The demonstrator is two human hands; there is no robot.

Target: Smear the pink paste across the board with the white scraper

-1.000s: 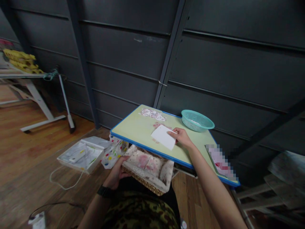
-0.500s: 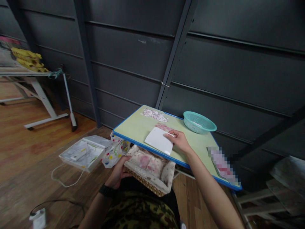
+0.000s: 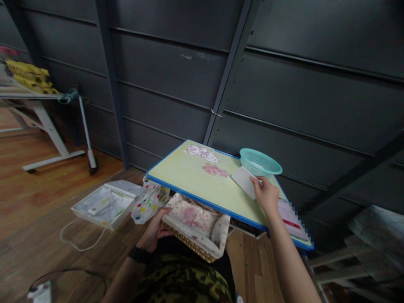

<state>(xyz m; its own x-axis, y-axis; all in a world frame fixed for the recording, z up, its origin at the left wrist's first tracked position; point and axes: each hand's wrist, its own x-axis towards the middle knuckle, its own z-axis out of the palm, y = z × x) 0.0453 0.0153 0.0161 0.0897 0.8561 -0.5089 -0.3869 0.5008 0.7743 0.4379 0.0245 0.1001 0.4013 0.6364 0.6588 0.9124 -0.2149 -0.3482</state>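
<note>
"Head view, right hand [image 3: 267,194]: clasping what?"

"Pinching the white card [image 3: 244,181] by its right edge, thumb across the face; held above the right half of the yellow table [image 3: 176,174], just in front of the teal basin [image 3: 275,167]. Cannot tell if touching the tabletop."

"And with the left hand [image 3: 155,229]?"

"Gripping the woven basket [image 3: 189,244] by its left end, just below the near blue edge."

"Room to move?"

"Widest leftward, between pink bits [image 3: 214,170] and near edge; tighter rightward, between basin and tablet [image 3: 292,221]."
</note>
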